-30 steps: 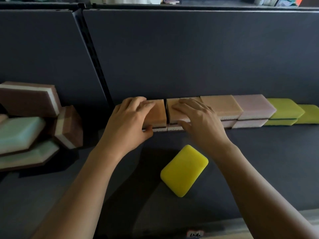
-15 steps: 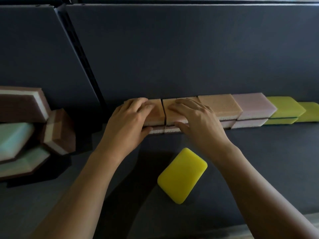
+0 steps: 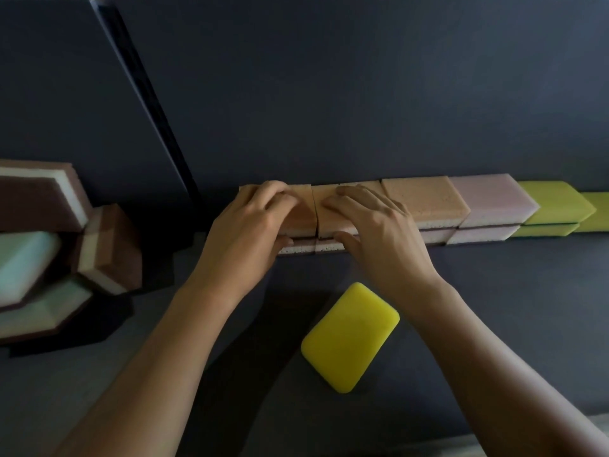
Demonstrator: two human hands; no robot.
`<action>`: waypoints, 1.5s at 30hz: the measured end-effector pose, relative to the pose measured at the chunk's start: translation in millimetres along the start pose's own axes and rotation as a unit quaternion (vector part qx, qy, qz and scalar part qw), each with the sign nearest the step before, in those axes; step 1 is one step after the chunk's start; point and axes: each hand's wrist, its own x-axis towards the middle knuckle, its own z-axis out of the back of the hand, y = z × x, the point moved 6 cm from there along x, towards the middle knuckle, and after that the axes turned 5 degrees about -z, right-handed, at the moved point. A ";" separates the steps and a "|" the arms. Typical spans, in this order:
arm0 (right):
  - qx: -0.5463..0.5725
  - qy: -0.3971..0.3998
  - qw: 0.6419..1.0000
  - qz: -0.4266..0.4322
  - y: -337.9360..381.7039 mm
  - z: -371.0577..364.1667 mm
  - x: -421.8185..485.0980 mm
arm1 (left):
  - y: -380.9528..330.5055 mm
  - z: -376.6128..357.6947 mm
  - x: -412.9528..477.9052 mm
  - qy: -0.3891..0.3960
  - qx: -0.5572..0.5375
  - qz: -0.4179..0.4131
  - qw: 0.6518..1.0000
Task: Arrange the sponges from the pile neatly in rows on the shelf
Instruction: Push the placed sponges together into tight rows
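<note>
A row of sponges stacked two high runs along the back wall of the dark shelf (image 3: 494,308). From left to right it holds orange sponges, a pink stack (image 3: 491,199) and yellow-green ones (image 3: 553,202). My left hand (image 3: 250,225) grips the leftmost top orange sponge (image 3: 301,212), fingers over its top and thumb at its front. My right hand (image 3: 379,232) holds the second orange sponge (image 3: 326,219) the same way. The two sponges sit side by side with a thin gap between them. A loose yellow sponge (image 3: 349,336) lies flat in front of the row, between my forearms.
The pile of brown-and-white (image 3: 36,199) and mint sponges (image 3: 23,258) sits at the far left, one brown sponge (image 3: 112,249) leaning against it. A dark back panel (image 3: 362,94) with a vertical post (image 3: 148,103) rises behind. The shelf's pale front edge (image 3: 543,423) shows at bottom right.
Both hands have stayed on the two left orange sponges. The gap between those sponges has narrowed. The camera view has shifted slightly; the loose yellow sponge has not moved.
</note>
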 end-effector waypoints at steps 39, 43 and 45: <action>0.111 0.154 0.977 0.093 -15.4 33.3 -95.5 | -85.2 10.8 -83.9 0.015 -0.006 0.117 0.993; 0.114 0.157 0.978 0.079 -15.3 28.3 -98.5 | -95.9 5.3 -99.0 0.023 -0.036 0.110 0.993; 0.112 0.154 0.979 0.074 -13.8 26.5 -99.5 | -98.1 1.7 -102.9 0.031 -0.043 0.106 0.993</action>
